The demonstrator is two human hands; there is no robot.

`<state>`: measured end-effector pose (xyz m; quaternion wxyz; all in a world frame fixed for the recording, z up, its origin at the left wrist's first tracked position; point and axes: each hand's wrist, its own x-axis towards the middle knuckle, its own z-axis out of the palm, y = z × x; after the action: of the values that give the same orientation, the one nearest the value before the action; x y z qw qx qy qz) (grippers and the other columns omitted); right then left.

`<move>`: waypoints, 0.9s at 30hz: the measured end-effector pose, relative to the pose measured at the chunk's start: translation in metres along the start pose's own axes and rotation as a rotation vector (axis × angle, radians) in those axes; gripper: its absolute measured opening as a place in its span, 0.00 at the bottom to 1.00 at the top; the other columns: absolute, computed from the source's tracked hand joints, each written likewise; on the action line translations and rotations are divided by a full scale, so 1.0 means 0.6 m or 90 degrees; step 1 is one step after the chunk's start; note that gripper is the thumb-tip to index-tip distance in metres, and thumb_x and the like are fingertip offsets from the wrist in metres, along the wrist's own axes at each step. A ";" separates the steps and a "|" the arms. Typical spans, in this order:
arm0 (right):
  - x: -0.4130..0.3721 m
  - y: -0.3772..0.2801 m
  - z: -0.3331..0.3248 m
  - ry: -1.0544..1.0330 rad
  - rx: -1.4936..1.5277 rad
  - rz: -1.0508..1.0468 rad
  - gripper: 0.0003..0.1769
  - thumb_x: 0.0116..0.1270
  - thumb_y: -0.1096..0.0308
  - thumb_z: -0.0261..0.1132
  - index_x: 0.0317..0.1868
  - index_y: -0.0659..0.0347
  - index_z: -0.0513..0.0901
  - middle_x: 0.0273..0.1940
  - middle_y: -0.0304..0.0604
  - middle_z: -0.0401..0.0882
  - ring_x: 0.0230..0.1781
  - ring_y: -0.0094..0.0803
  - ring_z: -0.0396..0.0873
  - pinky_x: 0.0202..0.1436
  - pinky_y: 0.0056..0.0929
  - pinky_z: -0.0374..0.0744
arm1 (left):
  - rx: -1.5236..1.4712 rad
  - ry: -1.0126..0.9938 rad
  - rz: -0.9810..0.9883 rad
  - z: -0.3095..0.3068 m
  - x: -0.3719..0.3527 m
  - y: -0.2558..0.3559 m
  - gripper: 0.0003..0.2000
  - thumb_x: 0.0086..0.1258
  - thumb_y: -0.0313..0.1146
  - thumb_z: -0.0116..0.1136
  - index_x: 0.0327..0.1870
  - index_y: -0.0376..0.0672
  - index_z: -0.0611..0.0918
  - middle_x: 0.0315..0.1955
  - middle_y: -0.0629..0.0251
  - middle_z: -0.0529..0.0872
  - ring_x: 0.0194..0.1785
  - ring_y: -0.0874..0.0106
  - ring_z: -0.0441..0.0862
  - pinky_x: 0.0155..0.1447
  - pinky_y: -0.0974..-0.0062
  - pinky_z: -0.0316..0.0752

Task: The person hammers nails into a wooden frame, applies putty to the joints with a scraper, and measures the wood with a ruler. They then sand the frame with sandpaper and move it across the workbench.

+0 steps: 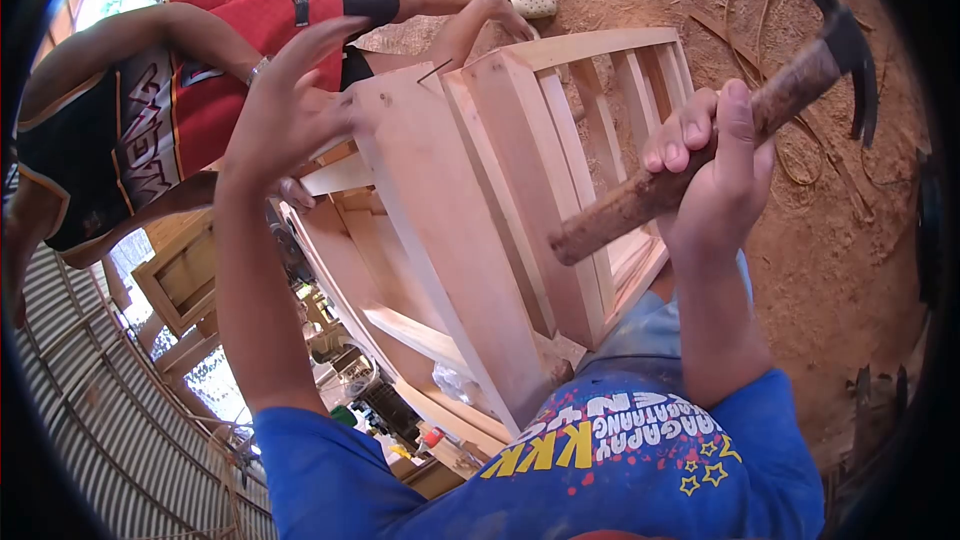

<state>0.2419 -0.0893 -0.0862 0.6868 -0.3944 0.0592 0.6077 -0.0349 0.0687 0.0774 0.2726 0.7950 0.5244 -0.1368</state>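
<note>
Fingers of right hand point(710, 155) wrapped tight round hammer point(800, 80) handle, head up high, away from wood. Left hand point(290, 110) open, fingers spread, holding nothing, just beside nail point(434, 71). I see nail tilted, sticking out of wooden frame point(450, 210): not yet hit in, I think. Other person's hand point(490, 8) past it, on frame.

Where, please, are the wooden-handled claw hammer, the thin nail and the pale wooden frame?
Wooden-handled claw hammer point(620, 212): head view, bare handle.
Thin nail point(435, 71): head view, mid-shaft.
Pale wooden frame point(450, 220): head view, broad front plank.
</note>
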 end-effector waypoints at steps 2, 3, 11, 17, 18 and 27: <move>-0.015 0.049 -0.014 -0.096 -0.051 -0.019 0.20 0.85 0.53 0.57 0.34 0.55 0.69 0.22 0.31 0.67 0.16 0.19 0.71 0.19 0.25 0.75 | 0.053 0.004 -0.003 0.005 -0.057 -0.027 0.52 0.46 0.36 0.86 0.76 0.39 0.69 0.70 0.54 0.76 0.73 0.55 0.75 0.75 0.59 0.72; -0.038 0.079 -0.004 -0.042 -0.085 0.134 0.16 0.84 0.55 0.60 0.40 0.57 0.72 0.21 0.32 0.70 0.15 0.19 0.72 0.17 0.26 0.75 | 0.094 0.000 -0.042 0.029 -0.086 -0.046 0.56 0.42 0.35 0.87 0.77 0.38 0.66 0.72 0.53 0.74 0.74 0.54 0.72 0.76 0.58 0.70; -0.008 -0.003 -0.028 -0.086 -0.108 0.007 0.19 0.85 0.55 0.58 0.33 0.53 0.69 0.20 0.29 0.66 0.15 0.19 0.70 0.20 0.20 0.74 | 0.272 0.088 -0.063 0.112 -0.121 -0.125 0.59 0.33 0.37 0.89 0.73 0.36 0.63 0.66 0.47 0.73 0.70 0.47 0.72 0.74 0.54 0.70; -0.084 0.105 0.006 -0.172 -0.261 0.330 0.17 0.84 0.57 0.58 0.40 0.62 0.76 0.22 0.32 0.73 0.16 0.20 0.74 0.20 0.25 0.76 | 0.272 0.091 -0.058 0.116 -0.123 -0.130 0.59 0.32 0.40 0.89 0.71 0.37 0.63 0.63 0.45 0.74 0.68 0.45 0.74 0.71 0.53 0.72; -0.096 0.112 0.009 -0.293 -0.222 0.481 0.16 0.84 0.57 0.59 0.43 0.63 0.77 0.22 0.32 0.73 0.16 0.20 0.75 0.20 0.25 0.75 | 0.294 0.090 -0.054 0.118 -0.137 -0.137 0.59 0.32 0.40 0.89 0.71 0.37 0.64 0.63 0.45 0.74 0.68 0.45 0.74 0.71 0.53 0.72; -0.057 0.110 -0.048 -0.033 -0.211 -0.134 0.10 0.82 0.62 0.58 0.42 0.58 0.74 0.22 0.31 0.71 0.21 0.18 0.74 0.21 0.23 0.74 | 0.275 0.098 -0.055 0.106 -0.116 -0.117 0.60 0.33 0.42 0.89 0.73 0.37 0.63 0.64 0.48 0.76 0.67 0.45 0.76 0.69 0.52 0.74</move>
<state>0.1866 -0.1372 -0.1181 0.6735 -0.4904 -0.1014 0.5437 -0.1231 0.0001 0.0403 0.0496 0.8199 0.5356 -0.1963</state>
